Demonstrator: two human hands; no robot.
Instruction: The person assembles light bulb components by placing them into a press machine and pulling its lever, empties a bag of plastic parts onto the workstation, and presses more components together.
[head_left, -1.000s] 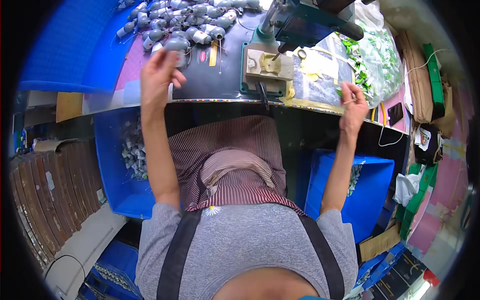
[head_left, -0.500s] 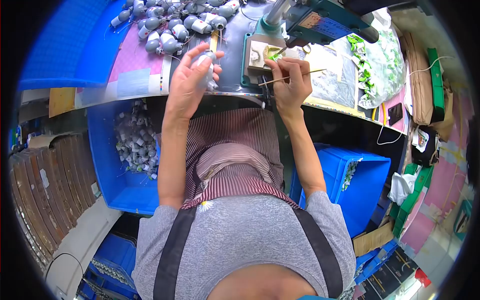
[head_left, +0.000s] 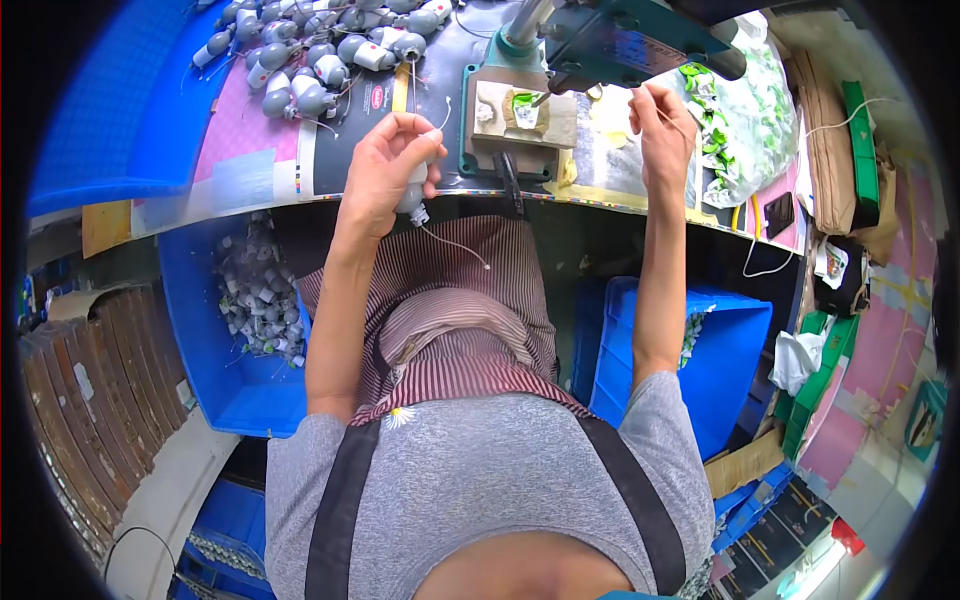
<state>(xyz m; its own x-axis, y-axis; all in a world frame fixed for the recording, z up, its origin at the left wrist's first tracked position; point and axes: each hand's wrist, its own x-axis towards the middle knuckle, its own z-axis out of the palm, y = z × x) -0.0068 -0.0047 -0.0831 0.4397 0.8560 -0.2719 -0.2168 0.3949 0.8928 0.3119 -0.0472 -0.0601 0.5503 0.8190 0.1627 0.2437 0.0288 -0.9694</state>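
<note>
1. While the left hand (head_left: 385, 170) grips a small grey part (head_left: 412, 192) at the near table edge, fingers curled round it, a thin wire (head_left: 455, 245) trails from the part down over the striped apron (head_left: 460, 310).
2. Half a second ago this hand held the part a little higher, over the table; it has since come back toward the edge.
3. The right hand (head_left: 662, 125) has swung away from the press block (head_left: 512, 112), where it was poking with a thin stick (head_left: 668, 118); it now sits raised to the right, fingers pinched on that stick.
4. Below the table, a blue bin (head_left: 235, 370) on the left holds a heap of small grey-white parts (head_left: 255, 300); another blue bin (head_left: 715, 370) on the right shows a bit of green-printed film, its contents otherwise unclear.
5. On the block, a beige rectangular nest, lies a small green piece (head_left: 524, 103) under the teal metal press (head_left: 620, 40).
6. Farther left, rounded grey parts (head_left: 320, 45) with white ends lie piled on the dark mat (head_left: 350, 120).
7. Farther right, a clear plastic bag (head_left: 745, 110) holds green and white bits.
</note>
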